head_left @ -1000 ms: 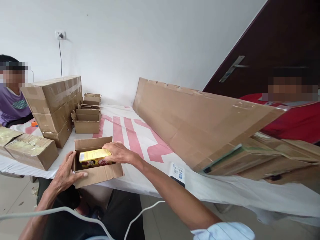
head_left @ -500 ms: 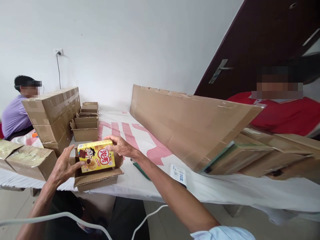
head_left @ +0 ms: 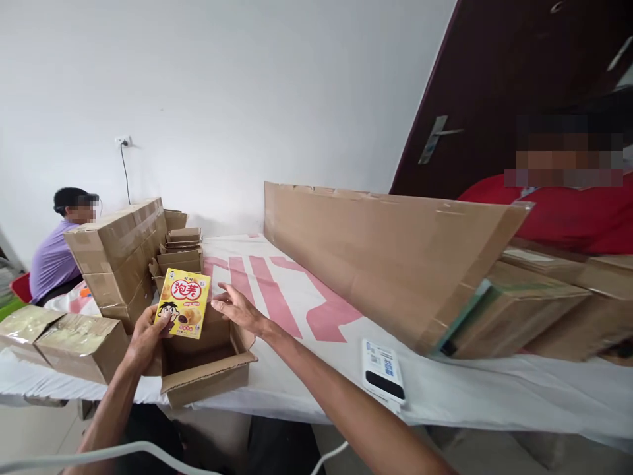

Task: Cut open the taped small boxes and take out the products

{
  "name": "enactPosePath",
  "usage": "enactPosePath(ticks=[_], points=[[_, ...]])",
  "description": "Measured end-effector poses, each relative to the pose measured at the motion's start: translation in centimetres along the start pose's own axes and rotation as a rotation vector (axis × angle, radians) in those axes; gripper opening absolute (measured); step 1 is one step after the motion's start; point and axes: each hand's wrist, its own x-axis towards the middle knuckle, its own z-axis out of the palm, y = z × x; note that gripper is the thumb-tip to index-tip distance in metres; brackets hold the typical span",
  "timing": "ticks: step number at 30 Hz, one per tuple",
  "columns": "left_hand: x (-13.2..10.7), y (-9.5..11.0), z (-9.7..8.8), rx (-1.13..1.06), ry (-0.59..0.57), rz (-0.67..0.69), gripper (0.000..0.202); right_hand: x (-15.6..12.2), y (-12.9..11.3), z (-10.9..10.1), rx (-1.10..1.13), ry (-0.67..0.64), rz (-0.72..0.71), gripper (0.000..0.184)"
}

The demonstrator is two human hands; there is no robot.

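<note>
A yellow snack box (head_left: 190, 297) with a cartoon face and red lettering is tilted up above an open cardboard carton (head_left: 210, 382). My left hand (head_left: 150, 333) grips its lower left corner, thumb across the front. Just off the box's right edge is my right hand (head_left: 237, 307), fingers apart and holding nothing. The carton stands at the table's near edge with its flaps up, and the part of its inside that shows is bare brown board.
Sealed cartons (head_left: 116, 247) are stacked at left, beside open cartons (head_left: 180, 260). A long cardboard panel (head_left: 376, 254) stands across the table. At right lie a white device (head_left: 383, 373) and more cartons (head_left: 539, 303). One person (head_left: 54, 251) sits at left, another (head_left: 558, 214) at right.
The snack box has come up out of the carton and turned more upright in my left hand. My right hand has let go of it. The view has shifted slightly.
</note>
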Motion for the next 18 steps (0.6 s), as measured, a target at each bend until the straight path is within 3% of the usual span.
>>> enactPosePath(ticks=[6,18], points=[[0.6,-0.7,1.8,-0.051,-0.012,-0.01,0.074,0.3,-0.3,1.5,-0.053,-0.134,0.018,0.073],[2.6,-2.4,1.2,0.042,-0.012,-0.055,0.077,2.5,-0.7,2.8,-0.1,-0.026,0.085,0.06]])
